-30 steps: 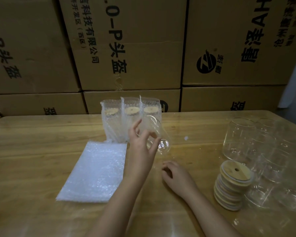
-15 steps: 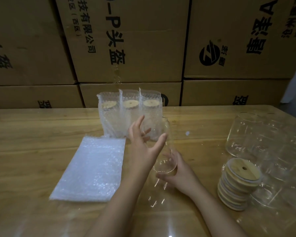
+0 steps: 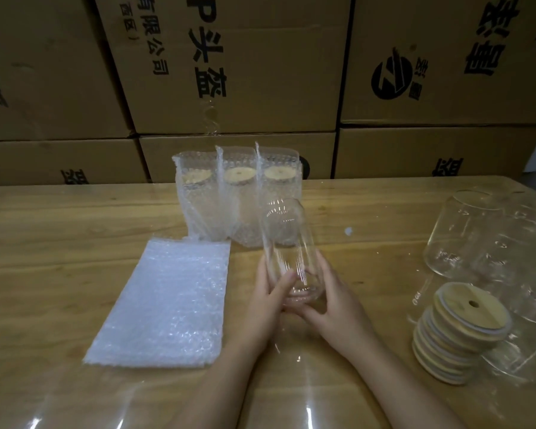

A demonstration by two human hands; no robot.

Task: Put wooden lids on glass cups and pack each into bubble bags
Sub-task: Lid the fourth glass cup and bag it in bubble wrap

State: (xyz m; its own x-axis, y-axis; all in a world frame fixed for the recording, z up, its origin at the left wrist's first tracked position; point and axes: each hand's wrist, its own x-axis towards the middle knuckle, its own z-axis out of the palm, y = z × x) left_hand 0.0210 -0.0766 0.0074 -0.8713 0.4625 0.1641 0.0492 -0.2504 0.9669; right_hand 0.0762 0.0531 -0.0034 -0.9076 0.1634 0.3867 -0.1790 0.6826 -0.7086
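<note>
A clear glass cup (image 3: 287,243) stands upright on the wooden table (image 3: 59,243) at the centre, with no lid on it. My left hand (image 3: 268,300) grips its lower left side, thumb across the front. My right hand (image 3: 331,300) wraps the lower right side and base. A leaning stack of round wooden lids (image 3: 455,332) with straw holes sits at the right. A flat pile of bubble bags (image 3: 164,301) lies to the left of the cup.
Three bagged cups with lids (image 3: 239,196) stand in a row behind the held cup. Several bare glass cups (image 3: 489,239) crowd the table's right side, behind and beside the lids. Stacked cardboard boxes (image 3: 229,63) wall off the back edge.
The cup was tilted in the air in my left hand; it has been turned upright and lowered onto the table. My right hand came up from the table and took hold of its base.
</note>
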